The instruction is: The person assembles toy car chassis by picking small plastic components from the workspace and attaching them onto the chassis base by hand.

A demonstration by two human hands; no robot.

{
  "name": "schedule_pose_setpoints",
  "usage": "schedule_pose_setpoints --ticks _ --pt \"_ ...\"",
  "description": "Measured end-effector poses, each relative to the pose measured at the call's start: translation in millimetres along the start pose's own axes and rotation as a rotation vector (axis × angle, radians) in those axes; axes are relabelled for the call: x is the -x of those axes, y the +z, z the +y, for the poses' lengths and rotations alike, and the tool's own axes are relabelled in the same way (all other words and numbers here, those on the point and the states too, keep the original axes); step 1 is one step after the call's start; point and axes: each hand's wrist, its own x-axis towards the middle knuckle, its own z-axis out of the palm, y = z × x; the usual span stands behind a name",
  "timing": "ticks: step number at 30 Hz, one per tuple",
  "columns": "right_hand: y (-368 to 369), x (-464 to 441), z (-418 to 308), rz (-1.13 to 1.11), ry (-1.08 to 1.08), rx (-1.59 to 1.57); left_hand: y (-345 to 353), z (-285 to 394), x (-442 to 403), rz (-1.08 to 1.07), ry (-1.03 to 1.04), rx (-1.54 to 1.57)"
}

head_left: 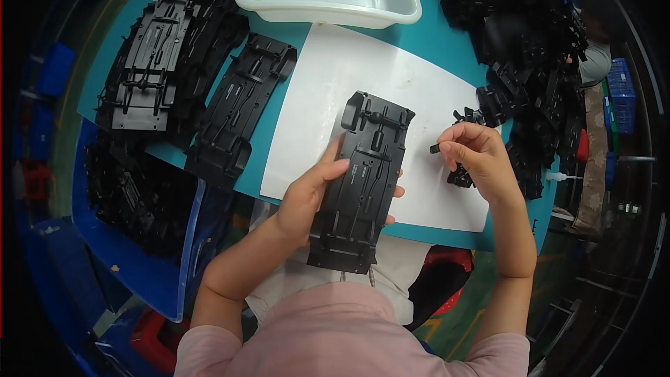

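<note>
My left hand [307, 192] is wrapped round a black plastic toy car chassis [359, 181], thumb on its face and fingertips showing at the far edge. The chassis is tilted, with moulded axle and shaft shapes facing up. My right hand [478, 157] pinches a small black plastic part [435, 148] between thumb and fingertips, to the right of the chassis and apart from it. Just behind and below the right hand, some black plastic parts [460, 177] lie on the white sheet [307, 112], partly hidden by the hand.
Several similar chassis [241, 101] lie stacked at the left of the teal table [433, 45]. A white plastic tub [328, 14] stands at the back. A large heap of black parts [520, 42] covers the right side. Below left, a blue crate [185, 237] holds more black parts.
</note>
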Motion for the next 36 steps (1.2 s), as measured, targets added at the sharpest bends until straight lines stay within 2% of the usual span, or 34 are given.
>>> schedule_pose_setpoints --ticks 7,10,13,17,26,36 --pt "8.3 2.5 -6.9 -0.055 0.061 -0.162 1.9 1.0 -0.2 0.03 -0.043 -0.01" --pt "19.1 6.1 -11.2 -0.069 -0.047 -0.074 1.7 0.5 -0.6 0.03 -0.051 -0.033" --pt "34.4 11.2 -13.7 -0.065 -0.269 0.097 3.0 0.9 -0.7 0.036 -0.06 -0.049" --pt "41.6 11.8 -11.8 -0.089 -0.374 0.196 2.2 1.7 -0.2 0.021 -0.055 -0.061" --pt "42.2 8.9 -11.6 -0.055 -0.312 0.171 1.3 0.3 -1.1 0.055 -0.059 -0.086" --pt "41.9 7.5 -10.4 -0.079 -0.354 0.225 2.7 1.2 0.0 0.041 -0.077 -0.051"
